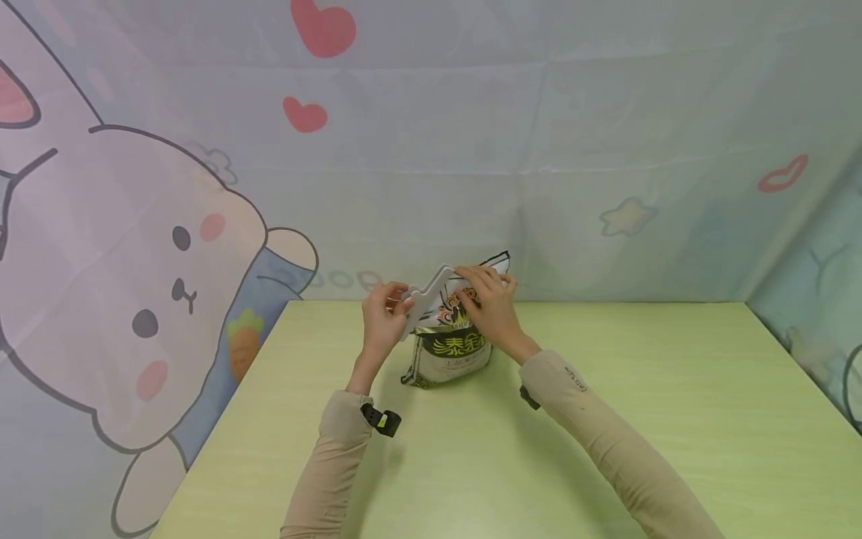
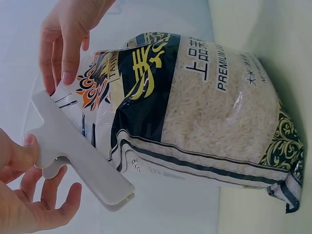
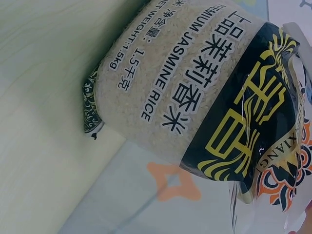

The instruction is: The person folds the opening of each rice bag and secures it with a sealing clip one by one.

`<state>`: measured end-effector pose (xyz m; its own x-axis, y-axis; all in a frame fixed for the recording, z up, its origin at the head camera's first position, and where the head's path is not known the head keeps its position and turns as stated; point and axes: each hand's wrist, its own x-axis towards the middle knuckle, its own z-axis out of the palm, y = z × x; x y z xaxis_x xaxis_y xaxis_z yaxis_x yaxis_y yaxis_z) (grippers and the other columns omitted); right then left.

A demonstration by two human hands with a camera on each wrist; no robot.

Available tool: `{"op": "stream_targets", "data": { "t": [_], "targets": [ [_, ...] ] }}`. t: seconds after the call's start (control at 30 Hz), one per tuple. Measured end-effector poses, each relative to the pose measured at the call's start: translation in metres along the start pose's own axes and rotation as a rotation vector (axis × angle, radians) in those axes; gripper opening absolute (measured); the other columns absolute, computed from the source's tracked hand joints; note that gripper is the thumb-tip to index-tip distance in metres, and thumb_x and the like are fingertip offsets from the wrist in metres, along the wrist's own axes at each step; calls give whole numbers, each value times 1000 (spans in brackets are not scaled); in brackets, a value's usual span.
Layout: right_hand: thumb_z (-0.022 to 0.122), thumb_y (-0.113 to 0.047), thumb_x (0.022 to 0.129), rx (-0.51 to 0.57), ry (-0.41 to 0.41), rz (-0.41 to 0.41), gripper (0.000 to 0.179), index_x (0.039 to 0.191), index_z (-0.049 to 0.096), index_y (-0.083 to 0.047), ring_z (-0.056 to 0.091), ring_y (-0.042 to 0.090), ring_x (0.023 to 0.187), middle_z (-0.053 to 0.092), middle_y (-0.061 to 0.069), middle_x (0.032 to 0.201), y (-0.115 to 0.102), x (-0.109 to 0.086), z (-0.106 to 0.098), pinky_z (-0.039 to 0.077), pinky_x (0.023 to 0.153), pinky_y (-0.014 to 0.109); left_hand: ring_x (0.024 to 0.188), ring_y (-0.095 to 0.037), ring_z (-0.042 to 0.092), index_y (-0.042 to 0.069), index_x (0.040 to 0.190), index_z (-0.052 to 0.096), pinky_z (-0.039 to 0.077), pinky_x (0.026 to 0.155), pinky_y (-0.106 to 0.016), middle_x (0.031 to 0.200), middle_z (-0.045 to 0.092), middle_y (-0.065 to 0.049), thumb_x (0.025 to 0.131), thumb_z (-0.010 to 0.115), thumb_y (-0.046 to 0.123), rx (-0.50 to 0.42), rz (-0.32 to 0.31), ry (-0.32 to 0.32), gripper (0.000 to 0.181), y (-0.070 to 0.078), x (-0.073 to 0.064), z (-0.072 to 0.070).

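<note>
A clear plastic bag of jasmine rice (image 1: pixel 454 363) with a black and gold band stands upright on the table. My left hand (image 1: pixel 382 318) pinches a white bag clip (image 2: pixel 80 148) by its handles, thumb on one side and fingers on the other. The clip lies slantwise at the left part of the bag's top; whether its bars enclose the plastic is unclear. With thumb and fingers, my right hand (image 1: pixel 494 311) grips the upper right of the bag. In the right wrist view the printed front of the bag (image 3: pixel 170 73) fills the middle, and that hand is almost wholly out of frame.
The pale yellow-green table (image 1: pixel 640 419) extends on both sides of the bag. Close behind its far edge hangs a cloth backdrop (image 1: pixel 606 112) printed with a rabbit, hearts and stars. A dark cable (image 1: pixel 850 389) shows at the far right.
</note>
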<state>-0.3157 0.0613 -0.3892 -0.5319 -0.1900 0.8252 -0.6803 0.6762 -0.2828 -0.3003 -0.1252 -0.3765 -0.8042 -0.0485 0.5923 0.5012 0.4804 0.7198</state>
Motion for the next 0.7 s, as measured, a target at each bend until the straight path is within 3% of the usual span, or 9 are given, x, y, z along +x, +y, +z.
{"op": "stream_targets", "data": {
  "t": [0.2,0.7],
  "targets": [
    [63,-11,82,8,13,-7,36,117,57,-8,50,26,106,61,10,112,0,1,0,28,86,55,71,-33,59,-4,92,64,53,63,-41,81,58,-21,76,64,-3,-7,16,-1,15,0,0,0],
    [62,-13,83,21,-11,16,36,118,55,-7,48,26,107,60,10,113,-1,3,-2,25,88,53,75,-33,59,-4,97,63,54,64,-41,89,59,-22,78,66,3,-94,-25,-36,21,-3,-2,-5]
  ]
}}
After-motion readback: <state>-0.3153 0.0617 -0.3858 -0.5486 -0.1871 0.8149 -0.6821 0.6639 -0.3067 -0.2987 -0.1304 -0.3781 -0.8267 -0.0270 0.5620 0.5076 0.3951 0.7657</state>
